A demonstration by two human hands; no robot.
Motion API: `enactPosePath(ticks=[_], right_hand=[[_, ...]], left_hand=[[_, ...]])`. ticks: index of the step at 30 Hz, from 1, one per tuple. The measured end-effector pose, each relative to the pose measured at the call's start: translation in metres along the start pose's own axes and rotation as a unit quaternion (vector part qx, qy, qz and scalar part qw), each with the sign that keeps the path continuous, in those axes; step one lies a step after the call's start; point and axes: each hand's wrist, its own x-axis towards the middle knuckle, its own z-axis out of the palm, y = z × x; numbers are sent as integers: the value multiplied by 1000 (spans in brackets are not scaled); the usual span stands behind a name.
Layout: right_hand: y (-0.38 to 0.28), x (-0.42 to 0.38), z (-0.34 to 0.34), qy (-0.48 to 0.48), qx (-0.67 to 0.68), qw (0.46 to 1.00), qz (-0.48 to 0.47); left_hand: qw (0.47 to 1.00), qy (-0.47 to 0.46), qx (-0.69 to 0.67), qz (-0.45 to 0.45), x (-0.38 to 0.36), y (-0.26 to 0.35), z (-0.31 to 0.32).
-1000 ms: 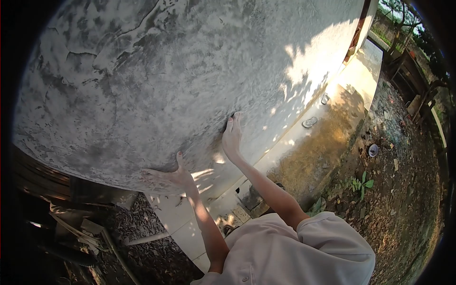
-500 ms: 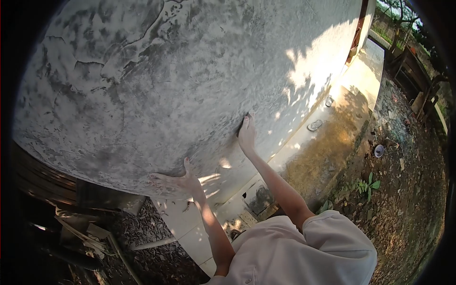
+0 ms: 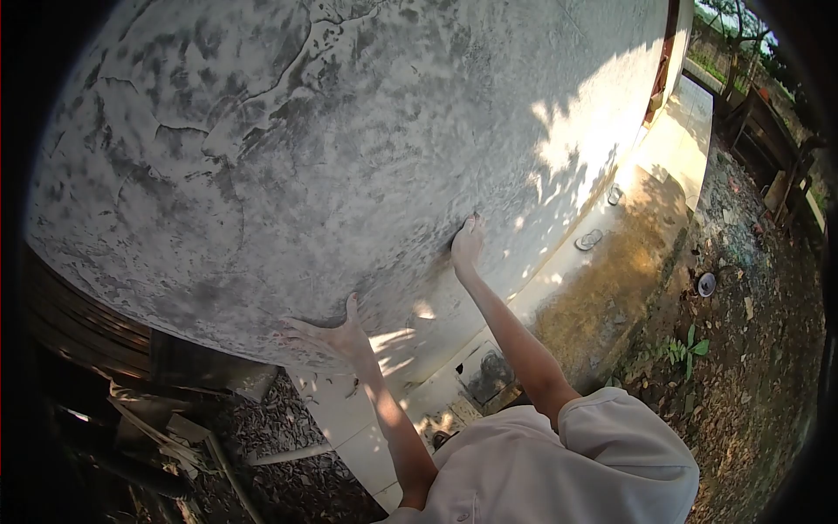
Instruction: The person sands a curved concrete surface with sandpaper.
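A large grey wall (image 3: 332,157) with patchy, cracked plaster stands in front of me. My left hand (image 3: 336,339) rests on its lower part, fingers stretched out to the left and thumb pointing up; nothing is in it. Higher and to the right, my right hand (image 3: 467,247) is against the same wall with its fingers curled. A dark patch shows at its left edge, perhaps a thin thing under the palm or only shadow; I cannot make it out.
Below the wall runs a tiled ledge (image 3: 367,445) with a square cover (image 3: 487,374). Sandals (image 3: 588,239) lie on the stained concrete (image 3: 580,301). To the right are a small round dish (image 3: 706,284) and a green plant (image 3: 690,351); wood scraps (image 3: 157,432) lie lower left.
The view has shifted a little, so the wall and ground appear lower and farther right. Both hands stay against the wall, with only a slight shift along it.
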Motion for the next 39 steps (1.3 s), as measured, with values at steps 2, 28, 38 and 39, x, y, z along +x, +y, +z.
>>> enactPosePath(ticks=[2,28,38,39], right_hand=[[-20,-31,5,5,-7,1000,-22],[-9,-68,7,-29,-12,994,-109],[10,10,0,113,-110,972,-177],[7,6,-4,111,-112,971,-178]], left_hand=[[1000,-3,5,-22,0,6,-1],[998,-16,-31,-45,-7,-12,16],[999,19,-32,-2,-6,-13,19],[1000,17,-5,1,-8,-13,18]])
